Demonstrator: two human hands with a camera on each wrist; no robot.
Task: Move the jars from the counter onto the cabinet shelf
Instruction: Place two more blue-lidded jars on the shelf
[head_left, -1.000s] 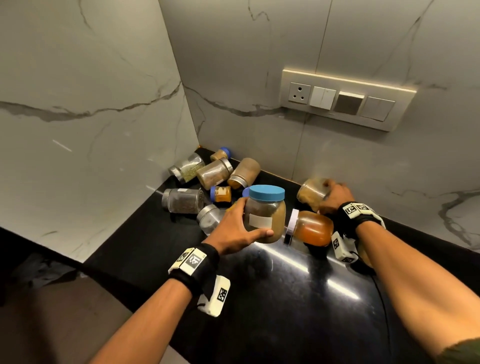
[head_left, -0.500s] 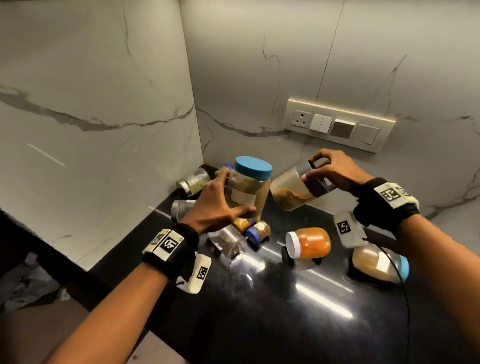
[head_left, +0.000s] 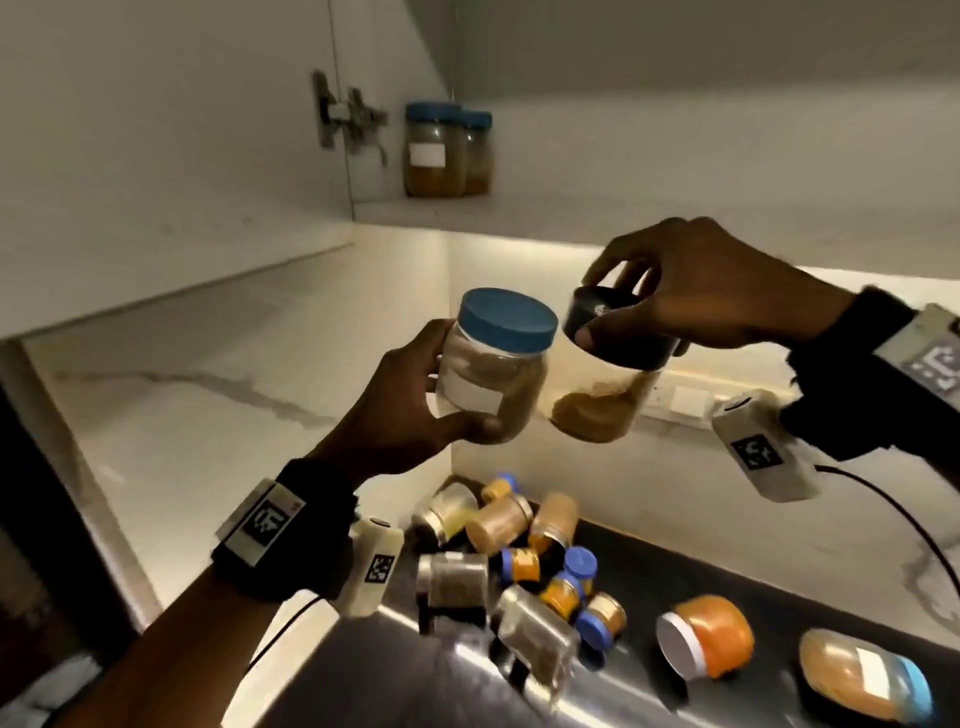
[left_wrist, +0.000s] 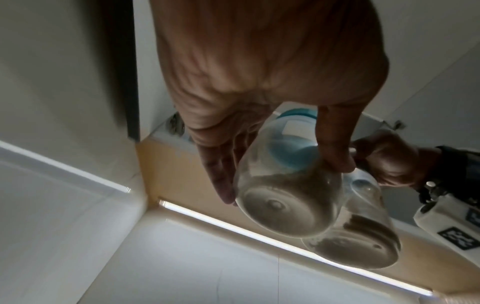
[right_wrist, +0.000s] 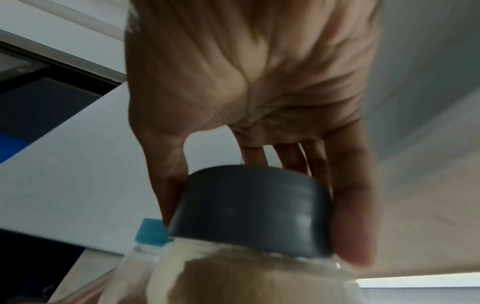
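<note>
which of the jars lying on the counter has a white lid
The orange jar, on its side right of the pile, white lid toward the camera. The other lids on the counter are blue or metal.

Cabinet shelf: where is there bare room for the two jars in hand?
The cabinet shelf is bare to the right of the two blue-lidded jars, which crowd its left end by the hinge. On the counter, the corner pile of small jars is crowded.

The pale-capped jar (head_left: 862, 680) on the counter (head_left: 727, 582) is cut by the head view's bottom edge. On the shelf (head_left: 623, 221), a second jar (head_left: 477, 153) sits half hidden behind the front one (head_left: 432, 150) (contents unclear). The right-wrist view is blurred.
</note>
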